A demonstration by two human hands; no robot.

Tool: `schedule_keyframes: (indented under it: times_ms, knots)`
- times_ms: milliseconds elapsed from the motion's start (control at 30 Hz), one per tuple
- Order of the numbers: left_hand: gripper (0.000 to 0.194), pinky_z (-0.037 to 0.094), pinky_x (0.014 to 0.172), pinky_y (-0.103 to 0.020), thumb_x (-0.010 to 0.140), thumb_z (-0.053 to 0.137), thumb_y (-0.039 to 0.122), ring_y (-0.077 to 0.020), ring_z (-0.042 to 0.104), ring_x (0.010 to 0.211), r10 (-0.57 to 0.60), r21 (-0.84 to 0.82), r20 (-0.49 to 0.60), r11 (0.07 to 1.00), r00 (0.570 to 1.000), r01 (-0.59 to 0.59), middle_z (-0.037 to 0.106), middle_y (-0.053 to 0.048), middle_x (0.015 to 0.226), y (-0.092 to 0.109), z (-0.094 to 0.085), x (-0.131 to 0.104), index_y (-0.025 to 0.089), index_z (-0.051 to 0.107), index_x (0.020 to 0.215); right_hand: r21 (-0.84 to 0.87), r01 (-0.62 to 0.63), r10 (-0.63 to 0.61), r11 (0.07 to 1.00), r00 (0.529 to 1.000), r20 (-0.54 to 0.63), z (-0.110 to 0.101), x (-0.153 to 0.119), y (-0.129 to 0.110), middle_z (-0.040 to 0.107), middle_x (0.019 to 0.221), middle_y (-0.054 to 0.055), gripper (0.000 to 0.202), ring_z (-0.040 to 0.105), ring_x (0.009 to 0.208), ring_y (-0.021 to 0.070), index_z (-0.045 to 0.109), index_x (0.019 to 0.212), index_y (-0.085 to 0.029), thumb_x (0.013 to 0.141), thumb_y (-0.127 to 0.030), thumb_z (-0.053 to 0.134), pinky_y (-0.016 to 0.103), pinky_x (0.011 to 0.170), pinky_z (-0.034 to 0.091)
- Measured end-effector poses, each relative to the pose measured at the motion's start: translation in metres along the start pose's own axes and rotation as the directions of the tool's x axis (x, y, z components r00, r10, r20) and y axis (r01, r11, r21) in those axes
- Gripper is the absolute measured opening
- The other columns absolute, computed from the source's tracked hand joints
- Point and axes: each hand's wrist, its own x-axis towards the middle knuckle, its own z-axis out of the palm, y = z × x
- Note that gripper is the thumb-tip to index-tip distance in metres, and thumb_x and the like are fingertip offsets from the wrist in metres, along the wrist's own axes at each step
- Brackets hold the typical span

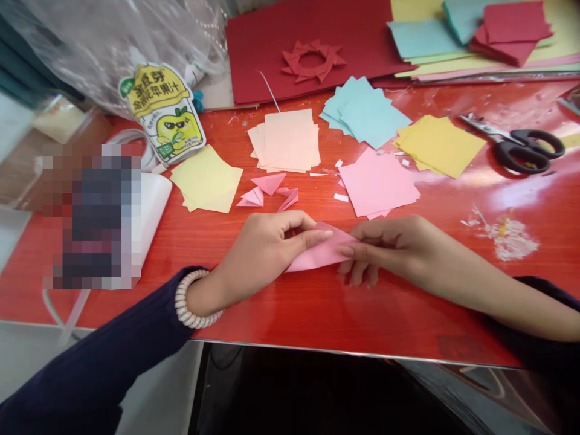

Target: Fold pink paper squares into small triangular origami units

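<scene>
A folded piece of pink paper (319,252) is held between my two hands above the red table's front part. My left hand (272,244), with a coiled band at the wrist, pinches its left side between thumb and fingers. My right hand (389,244) grips the right corner the same way, its lower fingers curled beneath. Just beyond my left hand lie small folded pink pieces (267,190). A stack of pink squares (379,184) rests behind my right hand.
Peach (290,142), blue (365,112), yellow (441,145) and pale yellow squares (208,180) lie behind. Black-handled scissors (512,145) and paper scraps (514,238) are at right. A red folded ring (312,60) sits on red sheets. A snack pouch (167,118) stands left.
</scene>
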Motion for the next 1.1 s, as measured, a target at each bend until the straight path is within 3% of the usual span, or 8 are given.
schedule_keyframes:
  times_ms: [367, 833, 1100]
  knots:
    - [0.027, 0.032, 0.050, -0.018, 0.084, 0.053, 0.039, -0.0071, 0.041, 0.056, -0.027, 0.039, -0.039, 0.999, 0.999, 0.028, 0.054, 0.003, 0.063, 0.0018, -0.0010, 0.0000, 0.016, 0.061, 0.071, 0.017, -0.004, 0.004, 1.000, 1.000, -0.012, -0.0013, -0.0008, -0.0015, 0.068, 0.070, 0.002, 0.020, 0.063, 0.058, 0.0102, 0.061, 0.075, -0.014, 0.083, -0.032, 0.057, 0.021, 0.055, 0.051]
    - [0.025, 0.030, 0.049, -0.018, 0.084, 0.054, 0.038, -0.0061, 0.040, 0.054, -0.012, 0.029, -0.050, 0.999, 0.999, 0.014, 0.051, 0.005, 0.060, 0.0015, 0.0001, -0.0008, 0.018, 0.061, 0.071, -0.018, 0.011, -0.011, 1.000, 1.000, 0.002, -0.0001, -0.0032, -0.0011, 0.066, 0.062, 0.003, 0.033, 0.062, 0.053, 0.0111, 0.059, 0.071, -0.013, 0.088, -0.039, 0.049, 0.022, 0.053, 0.050]
    - [0.029, 0.035, 0.055, -0.020, 0.086, 0.051, 0.041, -0.0075, 0.044, 0.060, -0.004, 0.033, -0.036, 0.999, 0.999, 0.005, 0.054, 0.003, 0.067, 0.0007, 0.0012, 0.0006, 0.016, 0.057, 0.073, -0.051, 0.039, -0.042, 0.998, 0.998, -0.056, 0.0016, -0.0013, 0.0002, 0.063, 0.061, 0.001, 0.027, 0.059, 0.051, 0.0088, 0.058, 0.070, -0.014, 0.083, -0.037, 0.057, 0.020, 0.051, 0.047]
